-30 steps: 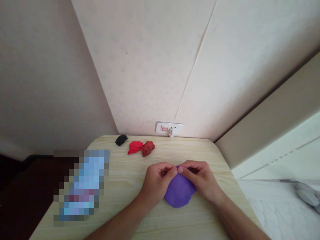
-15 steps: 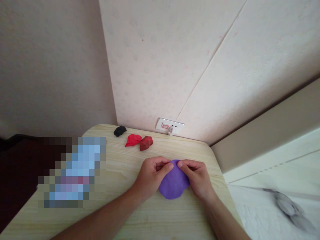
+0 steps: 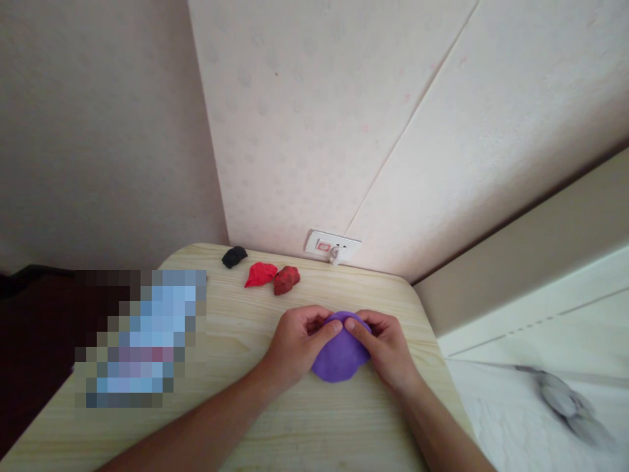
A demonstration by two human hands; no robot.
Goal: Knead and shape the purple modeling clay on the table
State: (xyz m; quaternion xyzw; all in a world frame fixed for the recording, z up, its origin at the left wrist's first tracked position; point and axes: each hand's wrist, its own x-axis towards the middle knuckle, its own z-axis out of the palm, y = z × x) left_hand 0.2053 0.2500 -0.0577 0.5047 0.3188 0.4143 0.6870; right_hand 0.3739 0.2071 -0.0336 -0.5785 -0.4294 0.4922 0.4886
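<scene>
"Where is the purple disc point(image 3: 338, 359) held?"
"Near 5 o'clock from mid-view, over the surface point(image 3: 319, 436); it is pinched near its rim by the left hand point(image 3: 301, 337) at about 11 o'clock and the right hand point(image 3: 389, 342) at 1."
"What could go wrong?"
"It could be torn, if squeezed too thin or pulled apart."
"What is unclear?"
"Some fingertips are hidden by it; the item point(image 3: 152, 334) towards its 9 o'clock is pixelated."
</scene>
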